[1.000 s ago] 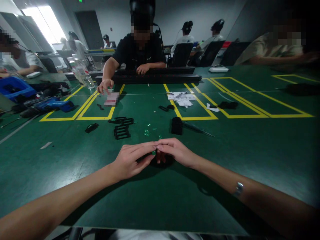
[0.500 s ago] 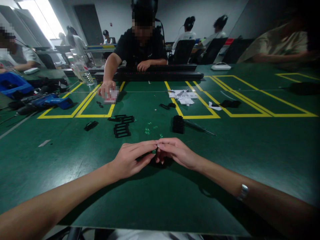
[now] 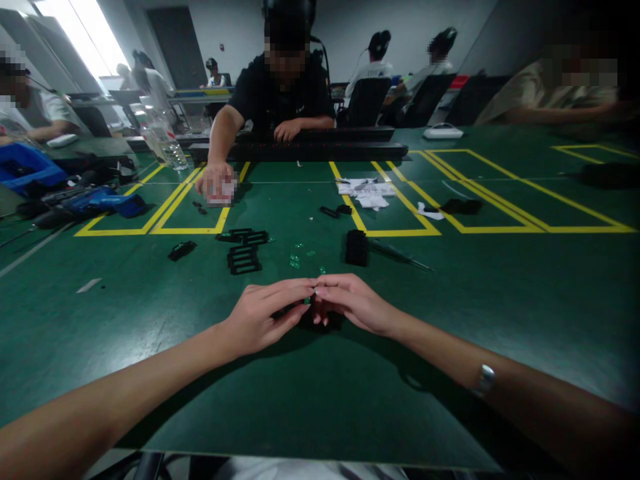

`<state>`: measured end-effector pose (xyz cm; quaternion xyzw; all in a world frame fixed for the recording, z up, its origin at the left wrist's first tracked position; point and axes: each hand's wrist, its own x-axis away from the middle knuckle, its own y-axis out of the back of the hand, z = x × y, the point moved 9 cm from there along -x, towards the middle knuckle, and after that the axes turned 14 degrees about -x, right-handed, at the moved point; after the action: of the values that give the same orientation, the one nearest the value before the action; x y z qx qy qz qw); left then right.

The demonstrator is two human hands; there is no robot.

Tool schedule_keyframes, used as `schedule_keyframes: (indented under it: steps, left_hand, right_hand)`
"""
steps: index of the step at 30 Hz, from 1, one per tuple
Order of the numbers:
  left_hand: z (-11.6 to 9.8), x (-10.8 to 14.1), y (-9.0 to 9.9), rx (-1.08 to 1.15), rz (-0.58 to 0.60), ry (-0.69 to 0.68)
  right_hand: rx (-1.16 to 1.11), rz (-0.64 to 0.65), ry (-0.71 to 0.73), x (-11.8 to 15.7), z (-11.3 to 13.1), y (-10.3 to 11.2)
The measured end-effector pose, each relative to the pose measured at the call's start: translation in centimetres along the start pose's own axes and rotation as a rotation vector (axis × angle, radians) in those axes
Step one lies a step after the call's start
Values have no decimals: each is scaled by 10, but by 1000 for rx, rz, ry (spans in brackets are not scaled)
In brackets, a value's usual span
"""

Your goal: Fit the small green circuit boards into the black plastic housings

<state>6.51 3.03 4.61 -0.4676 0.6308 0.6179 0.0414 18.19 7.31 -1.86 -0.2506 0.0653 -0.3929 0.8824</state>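
Pinching a small green piece (image 3: 307,300), the left hand (image 3: 260,315) could drop it if the right hand (image 3: 358,303), its grip unclear, pushes crookedly.

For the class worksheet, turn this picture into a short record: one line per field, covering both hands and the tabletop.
Left hand: thumb and fingers around a small green piece
Right hand: fingertips meeting the left hand's; grip partly hidden
Right wrist: silvery band
Beyond the hands: loose green pieces between black slotted frames on the left and a black ribbed block on the right
Tool: screwdriver, lying right of the block
Across the table: co-worker's hand at a blurred-out item
Surface: green tabletop, yellow-marked
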Motion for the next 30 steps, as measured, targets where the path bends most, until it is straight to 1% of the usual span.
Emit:
schedule_keyframes:
  steps: [11, 22, 30]
  left_hand:
    - [-2, -2, 3, 17, -24, -19]
    - [-1, 0, 0, -8, 6, -3]
    - [-1, -1, 1, 2, -7, 5]
  right_hand:
    - [-7, -4, -11, 0, -2, 2]
    - [3, -11, -11, 0, -1, 1]
    - [7, -13, -11, -1, -2, 2]
